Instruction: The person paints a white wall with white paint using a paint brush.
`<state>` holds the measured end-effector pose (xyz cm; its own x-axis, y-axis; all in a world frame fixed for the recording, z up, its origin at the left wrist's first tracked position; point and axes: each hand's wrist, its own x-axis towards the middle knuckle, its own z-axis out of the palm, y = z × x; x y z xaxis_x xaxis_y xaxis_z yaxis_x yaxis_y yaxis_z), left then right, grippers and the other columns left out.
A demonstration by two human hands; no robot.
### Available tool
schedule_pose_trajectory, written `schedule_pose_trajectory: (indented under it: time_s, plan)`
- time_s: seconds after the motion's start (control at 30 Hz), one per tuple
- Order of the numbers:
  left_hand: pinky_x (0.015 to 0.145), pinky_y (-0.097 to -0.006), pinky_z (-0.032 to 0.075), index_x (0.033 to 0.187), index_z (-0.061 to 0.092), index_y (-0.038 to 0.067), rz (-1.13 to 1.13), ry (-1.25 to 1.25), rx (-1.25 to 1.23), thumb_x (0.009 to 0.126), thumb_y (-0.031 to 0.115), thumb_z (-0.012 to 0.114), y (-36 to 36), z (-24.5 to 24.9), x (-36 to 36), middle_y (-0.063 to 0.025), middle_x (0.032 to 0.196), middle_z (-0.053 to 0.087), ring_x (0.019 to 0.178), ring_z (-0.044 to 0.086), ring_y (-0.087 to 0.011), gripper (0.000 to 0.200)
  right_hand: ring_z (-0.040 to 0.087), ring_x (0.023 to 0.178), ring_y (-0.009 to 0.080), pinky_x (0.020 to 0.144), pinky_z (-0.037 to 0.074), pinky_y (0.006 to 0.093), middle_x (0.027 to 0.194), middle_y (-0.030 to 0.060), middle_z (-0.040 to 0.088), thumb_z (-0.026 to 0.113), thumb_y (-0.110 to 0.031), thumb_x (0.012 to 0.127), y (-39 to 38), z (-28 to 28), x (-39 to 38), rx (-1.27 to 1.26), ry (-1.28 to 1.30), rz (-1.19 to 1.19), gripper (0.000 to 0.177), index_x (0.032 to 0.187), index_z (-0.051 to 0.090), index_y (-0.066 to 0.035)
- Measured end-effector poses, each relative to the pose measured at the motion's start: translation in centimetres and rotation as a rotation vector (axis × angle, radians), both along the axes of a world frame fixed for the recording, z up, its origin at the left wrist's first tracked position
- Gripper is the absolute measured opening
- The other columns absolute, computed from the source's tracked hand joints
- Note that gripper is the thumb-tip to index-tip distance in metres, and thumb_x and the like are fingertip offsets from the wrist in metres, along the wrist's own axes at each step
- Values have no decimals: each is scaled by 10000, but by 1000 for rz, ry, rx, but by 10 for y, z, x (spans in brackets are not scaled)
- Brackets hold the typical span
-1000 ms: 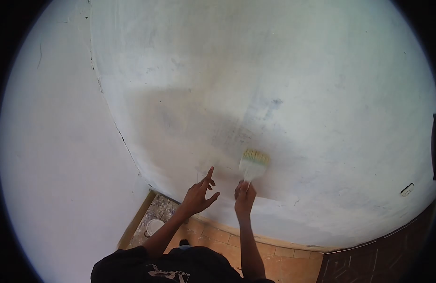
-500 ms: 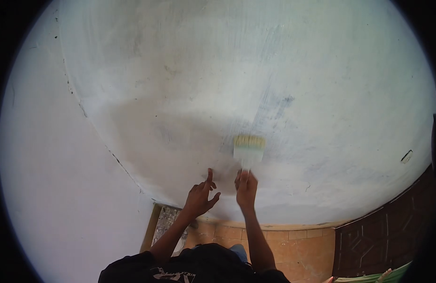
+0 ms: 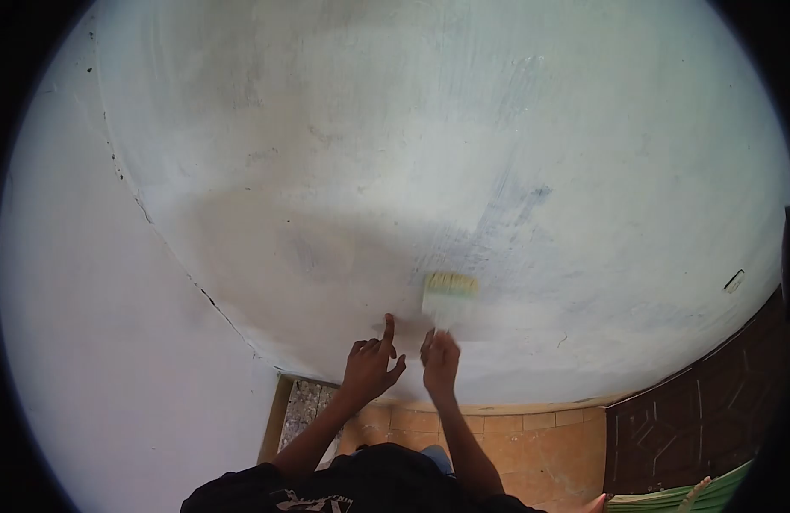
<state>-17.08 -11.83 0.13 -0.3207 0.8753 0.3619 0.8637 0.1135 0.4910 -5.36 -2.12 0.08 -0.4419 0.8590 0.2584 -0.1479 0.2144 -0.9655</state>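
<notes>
My right hand (image 3: 440,361) grips the handle of a wide paintbrush (image 3: 449,295) with pale yellow bristles, pressed flat against the whitish wall (image 3: 463,145). The brush head sits just above my fist, over a darker, damp-looking patch of the wall. My left hand (image 3: 371,366) is raised beside it, about a hand's width to the left, fingers spread and the index finger pointing up close to the wall surface; it holds nothing.
A second white wall (image 3: 96,342) meets the painted one at a cracked corner (image 3: 168,248) on the left. Below are orange floor tiles (image 3: 532,445), a speckled strip of floor (image 3: 301,406), and a dark patterned door or panel (image 3: 703,410) at the lower right.
The brush and my right hand slid down the wall a little. My left hand shifted slightly right and down, staying beside the brush. The view tilted slightly.
</notes>
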Motion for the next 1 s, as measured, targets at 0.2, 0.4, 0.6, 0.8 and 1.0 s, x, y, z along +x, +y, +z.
schedule_pose_trajectory:
  time_s: [0.2,0.4,0.6,0.8,1.0]
  plan:
    - [863,-405,454,1508,126,-29,-21,11,6,819,224,674,1,-7,-3,-14,793,655,813,649,-207,916,315,465,41,426,240,220,567,-46,362,366,-422,1042,-35,-10,12,-122,23,-27,473,715,412,-84]
    - [875,-416,447,1510,113,-28,-23,10,-5,824,239,682,1,-6,-2,-17,805,658,824,648,-210,931,298,462,39,424,240,215,559,-56,346,380,-412,1041,21,48,7,27,154,7,457,723,419,-86]
    - [840,-401,461,1496,72,-57,-38,30,-36,826,241,699,-3,-1,-4,-23,830,666,803,640,-231,965,322,473,35,435,253,219,564,-56,374,399,-434,1030,-31,-37,40,-167,-69,19,479,701,442,-89]
    - [840,-402,469,1513,35,-25,-28,0,-11,827,263,700,0,-1,3,-41,831,666,798,650,-240,998,376,521,78,492,319,266,574,-18,408,358,-452,1033,7,78,36,32,16,46,512,744,471,-45]
    - [823,-404,488,1521,83,2,-80,-185,59,818,244,721,-18,2,-1,-64,862,676,822,662,-242,980,352,478,63,451,306,253,537,-41,374,354,-431,1041,0,-41,35,112,-43,-103,518,663,436,-86]
